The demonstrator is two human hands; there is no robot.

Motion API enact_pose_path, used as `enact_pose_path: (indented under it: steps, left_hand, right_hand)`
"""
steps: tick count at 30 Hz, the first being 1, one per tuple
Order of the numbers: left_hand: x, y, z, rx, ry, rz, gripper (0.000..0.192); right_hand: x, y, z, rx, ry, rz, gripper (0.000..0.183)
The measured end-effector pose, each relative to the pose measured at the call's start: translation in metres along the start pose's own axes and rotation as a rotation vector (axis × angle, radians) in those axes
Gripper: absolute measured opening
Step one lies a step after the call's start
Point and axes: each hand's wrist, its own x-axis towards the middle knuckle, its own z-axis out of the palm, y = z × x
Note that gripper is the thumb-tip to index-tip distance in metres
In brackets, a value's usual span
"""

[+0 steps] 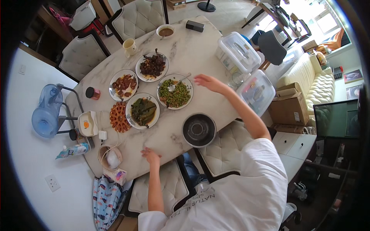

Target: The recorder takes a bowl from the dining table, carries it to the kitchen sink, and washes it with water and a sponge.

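Note:
My right hand (209,83), empty with fingers apart, is at the tip of a metal spoon (185,77); whether they touch I cannot tell. The spoon lies in a plate of green peas and minced food (176,95). Resting at the marble table's near edge, my left hand (151,156) holds nothing. A dark round pot (199,130) stands near the edge below my right hand. Left of the peas are a plate of dark green vegetables (143,112), beside a brown trivet (119,117), and a plate of reddish-brown food (123,85). Dark meat pieces (152,66) fill another plate.
A mug (130,47), a bowl of brown sauce (166,32) and a black box-shaped object (195,26) stand farther back. Lidded plastic bins (239,52) and drinking glasses (237,78) are at right. A red jar (93,93) and water bottle rack (70,118) are at left. Tufted chairs (222,144) adjoin the table.

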Motion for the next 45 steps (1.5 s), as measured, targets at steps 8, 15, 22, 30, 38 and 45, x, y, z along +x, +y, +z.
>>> enact_pose_path:
  steps: [8,15,22,30,38,45]
  left_hand:
    - [-0.016,0.095,-0.016,-0.835,-0.094,0.701,0.034]
    - [-0.049,0.123,-0.019,-1.202,-0.385,0.490,0.020]
    - [-0.151,0.114,-0.093,-1.631,-0.296,0.381,0.008]
    - [-0.304,0.267,-0.146,-1.904,-0.151,0.645,0.016]
    - [-0.353,0.498,-0.101,-1.880,-0.541,0.579,0.020]
    - [-0.317,0.654,-0.048,-1.719,-0.850,0.471,0.022]
  right_hand:
    - [-0.305,-0.049,-0.025,0.359,0.803,0.252,0.029]
    - [-0.494,0.003,0.015,0.705,1.237,0.284,0.022]
    - [-0.582,0.085,-0.012,0.885,1.291,0.241,0.022]
    - [-0.657,0.166,-0.116,0.948,1.306,0.228,0.021]
    - [-0.649,0.196,-0.218,1.060,1.227,0.120,0.020]
    - [-0.619,0.245,-0.325,0.962,1.126,0.271,0.020]
